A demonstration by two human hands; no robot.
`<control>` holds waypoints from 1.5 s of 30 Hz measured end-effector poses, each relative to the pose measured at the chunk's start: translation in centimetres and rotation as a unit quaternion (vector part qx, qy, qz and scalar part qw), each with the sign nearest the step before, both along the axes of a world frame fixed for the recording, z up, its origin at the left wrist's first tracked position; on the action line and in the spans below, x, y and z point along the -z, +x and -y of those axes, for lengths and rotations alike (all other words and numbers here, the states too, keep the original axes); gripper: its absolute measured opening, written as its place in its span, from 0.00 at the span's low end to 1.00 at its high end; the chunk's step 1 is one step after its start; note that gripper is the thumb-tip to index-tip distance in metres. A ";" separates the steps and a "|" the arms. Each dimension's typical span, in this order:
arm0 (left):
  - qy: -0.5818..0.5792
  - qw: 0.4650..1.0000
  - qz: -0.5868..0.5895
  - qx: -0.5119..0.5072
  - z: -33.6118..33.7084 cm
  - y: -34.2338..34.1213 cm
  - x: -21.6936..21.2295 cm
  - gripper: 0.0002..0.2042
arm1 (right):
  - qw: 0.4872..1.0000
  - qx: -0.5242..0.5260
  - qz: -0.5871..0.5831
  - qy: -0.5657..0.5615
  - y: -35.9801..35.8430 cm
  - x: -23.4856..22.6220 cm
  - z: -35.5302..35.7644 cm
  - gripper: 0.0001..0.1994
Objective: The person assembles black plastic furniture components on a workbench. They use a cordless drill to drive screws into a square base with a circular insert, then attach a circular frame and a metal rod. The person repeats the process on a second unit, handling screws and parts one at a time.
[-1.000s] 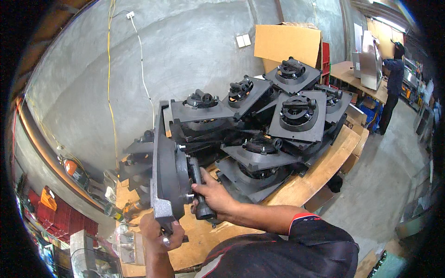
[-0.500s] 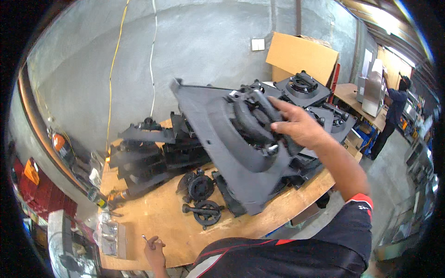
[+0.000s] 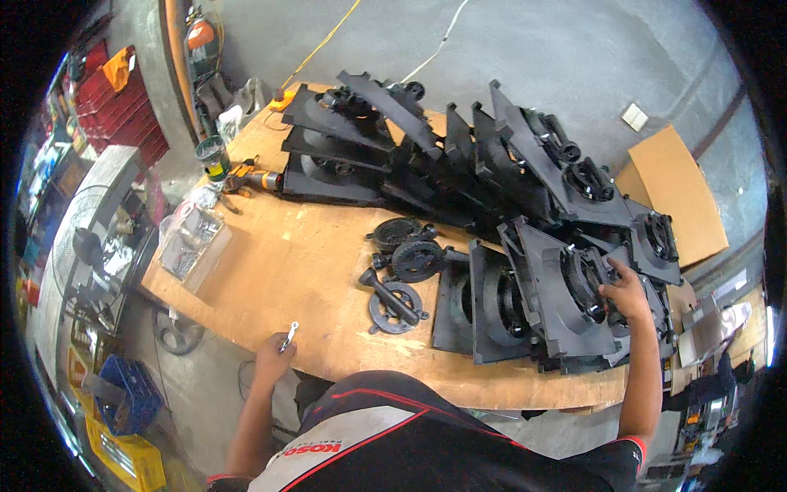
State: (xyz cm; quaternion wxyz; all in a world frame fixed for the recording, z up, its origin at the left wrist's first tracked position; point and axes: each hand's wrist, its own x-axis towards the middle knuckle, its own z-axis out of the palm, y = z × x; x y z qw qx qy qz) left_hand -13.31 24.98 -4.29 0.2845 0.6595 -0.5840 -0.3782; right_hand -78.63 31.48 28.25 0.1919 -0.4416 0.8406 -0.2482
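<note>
My left hand [image 3: 273,357] is closed around a small silver wrench [image 3: 290,334] by the table's front edge. On the right, my right hand [image 3: 627,293] has its fingers around the dark ring-shaped part in the middle of a black square panel [image 3: 548,287]. That panel leans against similar black panels [image 3: 495,307] standing in a row. Several loose black ring burners [image 3: 416,260], one with a thick tube [image 3: 392,297], lie on the wooden table between my hands. How far my right fingers wrap behind the ring is hidden.
More black panels [image 3: 340,176] are stacked along the back. An orange drill [image 3: 250,178] and a box of small parts [image 3: 195,250] sit on the wooden table [image 3: 270,262] at left. A cardboard box [image 3: 676,197] stands at back right. Crates [image 3: 123,394] are on the floor.
The black panel, earlier raised and tilted in my right hand, is now down among the other panels at right. My left hand still has the wrench. The view has turned and tipped downward.
</note>
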 end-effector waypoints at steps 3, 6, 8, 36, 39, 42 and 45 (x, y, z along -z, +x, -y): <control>-0.016 1.000 0.026 -0.002 -0.1 1.0 3.1 0.14 | 0.999 0.007 0.047 0.007 0.6 0.3 2.9 0.38; 0.052 0.999 0.009 -0.004 0.5 0.4 4.1 0.13 | 0.999 0.000 0.029 0.026 -1.1 1.1 4.1 0.37; 0.030 0.999 0.015 -0.002 1.3 -0.9 3.5 0.12 | 0.999 -0.004 0.014 0.040 -4.4 2.1 3.8 0.37; -0.137 0.976 0.005 -0.170 -0.9 1.2 8.8 0.15 | 0.551 -0.740 0.059 -0.381 42.1 -2.5 6.1 0.23; -0.010 0.976 -0.078 -0.202 -3.8 -1.3 3.8 0.16 | 0.444 -0.826 0.065 -0.341 46.2 -3.1 4.4 0.22; 0.004 0.948 -0.140 -0.285 -10.0 -1.2 4.3 0.16 | 0.342 -0.878 0.092 -0.323 49.6 -3.0 2.8 0.21; 0.021 0.924 -0.146 -0.352 -14.7 -1.1 6.6 0.17 | 0.279 -0.901 0.105 -0.315 52.1 -3.0 1.7 0.21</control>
